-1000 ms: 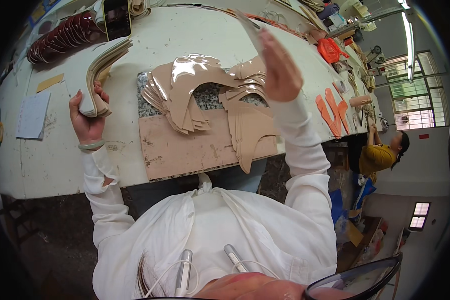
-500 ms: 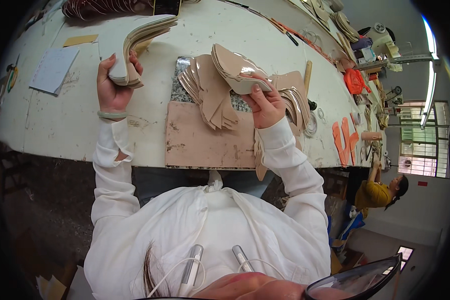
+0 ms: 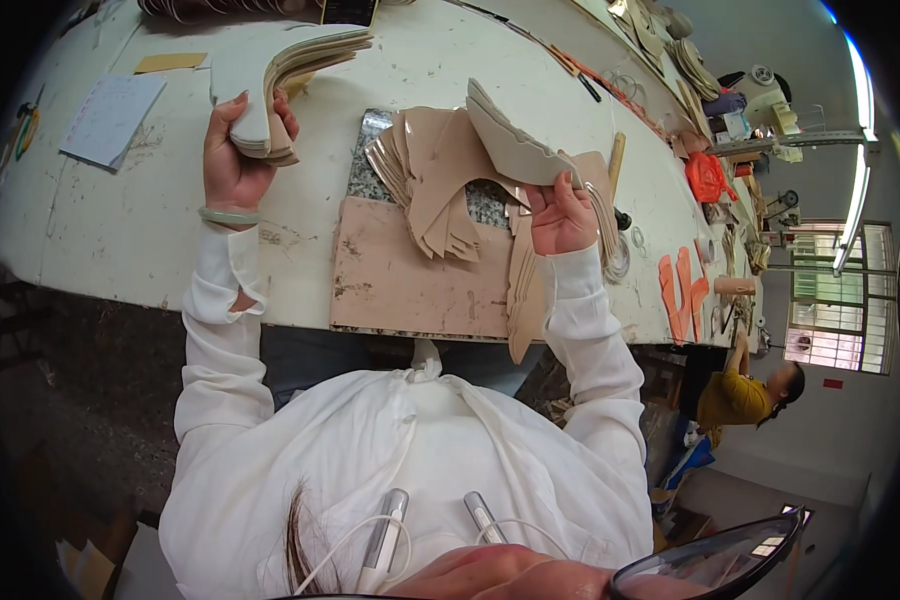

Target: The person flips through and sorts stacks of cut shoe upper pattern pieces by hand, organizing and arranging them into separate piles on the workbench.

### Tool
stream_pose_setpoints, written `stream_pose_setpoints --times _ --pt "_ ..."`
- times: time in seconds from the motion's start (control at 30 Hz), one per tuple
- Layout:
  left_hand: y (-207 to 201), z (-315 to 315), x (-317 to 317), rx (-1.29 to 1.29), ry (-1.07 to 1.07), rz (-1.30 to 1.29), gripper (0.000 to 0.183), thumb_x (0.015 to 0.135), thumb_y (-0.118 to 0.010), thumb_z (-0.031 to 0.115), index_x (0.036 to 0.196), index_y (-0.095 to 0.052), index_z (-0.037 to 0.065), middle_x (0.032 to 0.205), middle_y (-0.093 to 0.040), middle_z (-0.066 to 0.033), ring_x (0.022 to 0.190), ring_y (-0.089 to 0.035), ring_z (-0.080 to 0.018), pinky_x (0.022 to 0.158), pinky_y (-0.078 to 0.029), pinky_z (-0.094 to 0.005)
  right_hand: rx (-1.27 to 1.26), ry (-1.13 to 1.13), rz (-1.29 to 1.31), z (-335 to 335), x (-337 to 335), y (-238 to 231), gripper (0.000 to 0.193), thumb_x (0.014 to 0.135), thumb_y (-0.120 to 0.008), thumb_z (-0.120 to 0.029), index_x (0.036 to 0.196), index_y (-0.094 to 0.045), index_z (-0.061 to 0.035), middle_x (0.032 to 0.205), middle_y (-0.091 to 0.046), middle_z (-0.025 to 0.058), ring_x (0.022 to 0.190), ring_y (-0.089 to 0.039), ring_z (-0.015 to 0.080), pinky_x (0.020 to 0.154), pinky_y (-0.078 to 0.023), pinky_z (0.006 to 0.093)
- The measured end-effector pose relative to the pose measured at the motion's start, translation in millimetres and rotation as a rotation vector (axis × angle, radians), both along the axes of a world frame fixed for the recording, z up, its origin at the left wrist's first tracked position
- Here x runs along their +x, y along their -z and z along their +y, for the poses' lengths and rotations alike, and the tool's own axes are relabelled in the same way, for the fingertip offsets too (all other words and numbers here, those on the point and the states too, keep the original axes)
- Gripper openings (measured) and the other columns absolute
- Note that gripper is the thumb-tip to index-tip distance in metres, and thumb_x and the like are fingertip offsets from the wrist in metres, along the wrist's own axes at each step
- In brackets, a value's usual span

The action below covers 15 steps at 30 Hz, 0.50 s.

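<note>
Head view shows me the left hand [image 3: 238, 170] still gripping a bent stack [image 3: 256, 90]. Over fanned pieces [image 3: 435, 175], the right hand [image 3: 562, 215] pinches a second stack [image 3: 510, 138], its face now pale, not tan.

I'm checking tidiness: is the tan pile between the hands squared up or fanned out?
Fanned out: the tan pile shows layers stepped apart at its left side and lower tips.

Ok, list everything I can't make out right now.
All in the head view:
Left hand: fingers partly hidden by the curved stack it grips.
Pale pieces in the right hand: far side turned away, hidden by the near face.
Dark red roll: cut off by the top edge.
White sheet: marks too small to read.
Co-worker's hands: too small.
</note>
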<state>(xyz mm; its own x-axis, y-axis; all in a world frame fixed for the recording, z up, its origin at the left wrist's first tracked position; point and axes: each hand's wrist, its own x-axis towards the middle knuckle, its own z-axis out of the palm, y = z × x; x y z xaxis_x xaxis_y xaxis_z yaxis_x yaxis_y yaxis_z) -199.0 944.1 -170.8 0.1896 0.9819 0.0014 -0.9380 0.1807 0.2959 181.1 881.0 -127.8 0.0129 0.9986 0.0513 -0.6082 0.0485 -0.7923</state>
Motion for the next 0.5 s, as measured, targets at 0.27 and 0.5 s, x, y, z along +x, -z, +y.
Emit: stream_pose_setpoints --times 0.27,0.5 --pt "-5.3 -3.1 4.4 0.042 -0.008 0.168 0.046 0.085 -0.056 0.018 0.121 -0.042 -0.009 0.105 -0.057 -0.0159 0.09 -0.058 -0.0207 0.08 -0.05 -0.0323 0.533 -0.261 -1.025 -32.6 -50.6 -22.9 0.029 0.087 -0.06 -0.01 0.114 -0.06 0.0004 0.123 -0.057 0.0133 0.105 -0.058 0.0224 0.094 -0.044 0.0286" --pt "-61.0 -50.5 88.0 0.188 -0.043 0.464 0.045 0.078 -0.066 0.006 0.119 -0.048 -0.002 0.102 -0.062 -0.0128 0.085 -0.061 -0.0193 0.074 -0.05 -0.0268 0.204 -0.084 -1.087 -32.4 -100.2 -61.1 0.041 0.08 -0.07 -0.015 0.115 -0.058 0.0022 0.109 -0.062 0.0139 0.094 -0.06 0.02 0.082 -0.049 0.0272"
